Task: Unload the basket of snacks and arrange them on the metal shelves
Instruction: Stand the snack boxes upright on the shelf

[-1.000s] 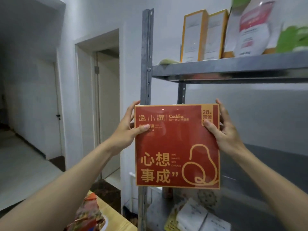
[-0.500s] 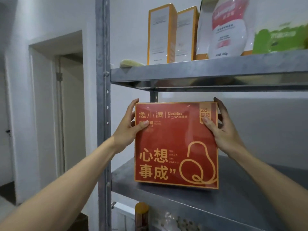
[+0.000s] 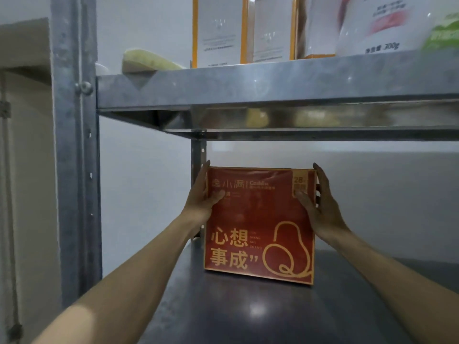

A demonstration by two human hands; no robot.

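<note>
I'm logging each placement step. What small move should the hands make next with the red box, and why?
Probably release the red square cardboard box: it stands upright, bottom edge apparently resting on the dark metal shelf near the grey rear post. The left hand and right hand, gripping its upper sides with thumbs on its front, can loosen and draw back.

The flat red cardboard box with gold print has a smooth, faintly glossy skin, the dark grey metal shelf board a dull sheen, the grey steel upright post a mottled, galvanised, matt finish.
</note>
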